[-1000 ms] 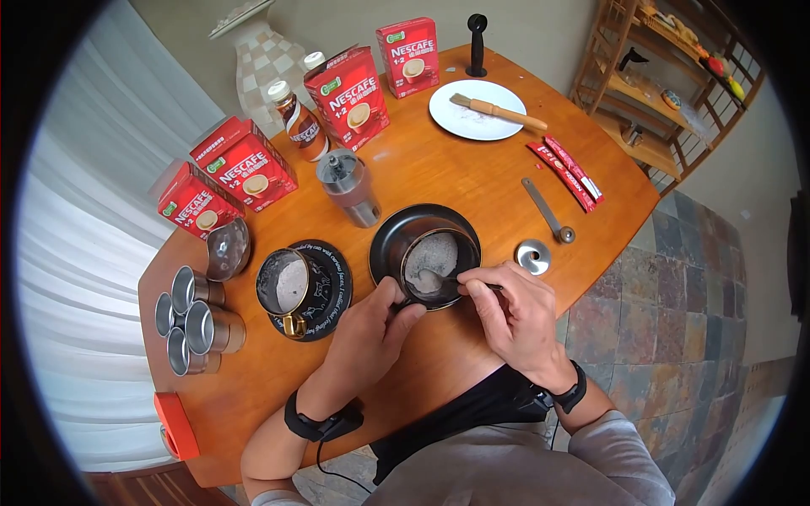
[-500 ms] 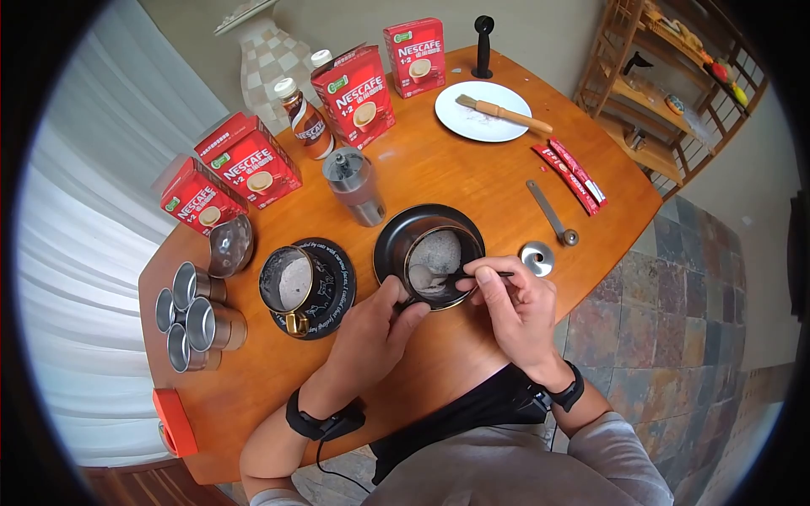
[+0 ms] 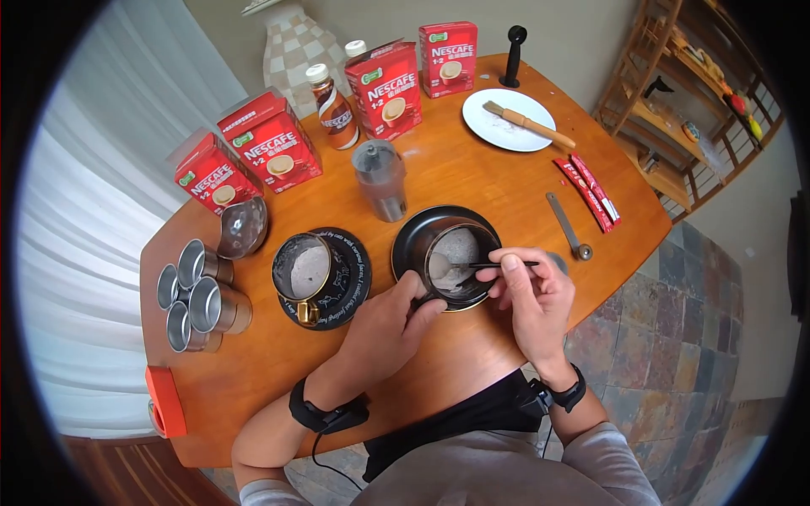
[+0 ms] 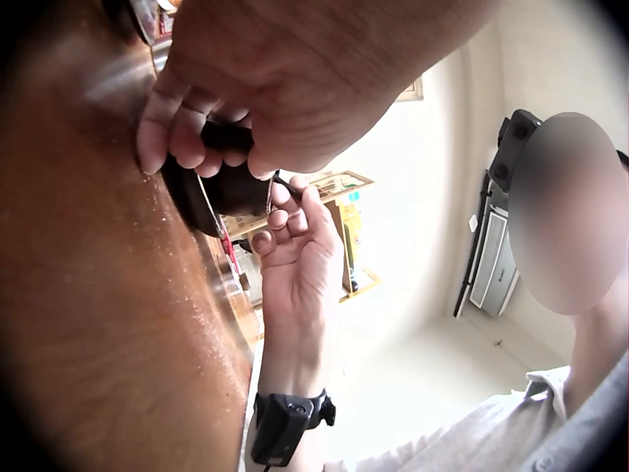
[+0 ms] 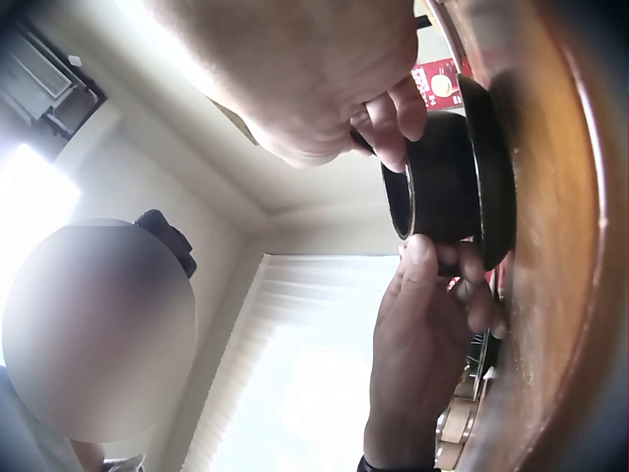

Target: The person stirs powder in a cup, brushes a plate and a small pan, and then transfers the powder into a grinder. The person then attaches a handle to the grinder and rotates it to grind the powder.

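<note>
A black cup (image 5: 442, 177) with a gold rim stands on a black saucer (image 3: 409, 240); pale grey powder (image 3: 460, 244) lies inside it. My left hand (image 3: 384, 333) grips the cup at its near-left side, fingers curled around the dark handle in the left wrist view. In my right hand (image 3: 536, 304), thumb and fingers pinch the thin black handle of a spoon (image 3: 440, 266), whose bowl sits in the powder at the cup's left side. To the left, a second dark cup (image 3: 289, 253) with a gold handle also contains pale powder, on a printed black coaster (image 3: 346, 312).
A coffee grinder (image 3: 380, 181) stands behind the cups, with red Nescafe boxes (image 3: 388, 93) and a bottle (image 3: 335, 110) farther back. At left are several metal cups (image 3: 215, 304) and a glass bowl (image 3: 244, 228). A brush (image 3: 531, 125) lies on a white plate (image 3: 472, 131); a measuring spoon (image 3: 565, 223) lies right.
The head view has shifted, moving the table's things right in frame. Inside the cup, the spoon's bowl has gone left and slightly away from me. My left hand keeps its hold.
</note>
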`<state>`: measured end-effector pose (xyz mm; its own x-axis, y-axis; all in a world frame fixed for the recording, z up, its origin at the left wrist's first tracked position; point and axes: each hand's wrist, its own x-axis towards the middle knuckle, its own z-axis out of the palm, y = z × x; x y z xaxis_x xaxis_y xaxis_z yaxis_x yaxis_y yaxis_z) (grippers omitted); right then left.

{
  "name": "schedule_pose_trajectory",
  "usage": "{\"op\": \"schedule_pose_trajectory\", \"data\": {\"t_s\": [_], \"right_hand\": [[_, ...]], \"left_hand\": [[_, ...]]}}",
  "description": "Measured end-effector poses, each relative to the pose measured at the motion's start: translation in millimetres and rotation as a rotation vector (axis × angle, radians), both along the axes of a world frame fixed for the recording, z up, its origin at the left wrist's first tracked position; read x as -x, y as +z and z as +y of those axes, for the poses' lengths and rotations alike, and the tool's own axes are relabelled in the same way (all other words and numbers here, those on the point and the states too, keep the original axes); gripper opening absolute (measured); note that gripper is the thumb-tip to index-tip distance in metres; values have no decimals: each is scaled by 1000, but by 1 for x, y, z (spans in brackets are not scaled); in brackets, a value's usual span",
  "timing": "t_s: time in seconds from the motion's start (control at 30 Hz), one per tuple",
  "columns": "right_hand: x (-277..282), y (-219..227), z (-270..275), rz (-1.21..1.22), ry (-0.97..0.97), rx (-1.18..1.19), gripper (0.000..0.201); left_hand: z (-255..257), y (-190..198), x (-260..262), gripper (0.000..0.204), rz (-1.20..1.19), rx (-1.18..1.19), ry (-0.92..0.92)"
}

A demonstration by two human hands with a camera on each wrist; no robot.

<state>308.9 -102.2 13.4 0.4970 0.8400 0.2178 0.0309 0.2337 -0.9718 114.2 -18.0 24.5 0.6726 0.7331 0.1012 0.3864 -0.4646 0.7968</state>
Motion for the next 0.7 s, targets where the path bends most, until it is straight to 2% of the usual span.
{"op": "schedule_pose_trajectory", "data": {"t_s": [0.47, 0.7], "right_hand": [[-8, 9, 1, -36, -69, -14, 20], [-10, 11, 1, -33, -76, -26, 20]], "left_hand": [[3, -2, 1, 19, -46, 74, -8], [11, -14, 0, 18, -121, 224, 5]]}}
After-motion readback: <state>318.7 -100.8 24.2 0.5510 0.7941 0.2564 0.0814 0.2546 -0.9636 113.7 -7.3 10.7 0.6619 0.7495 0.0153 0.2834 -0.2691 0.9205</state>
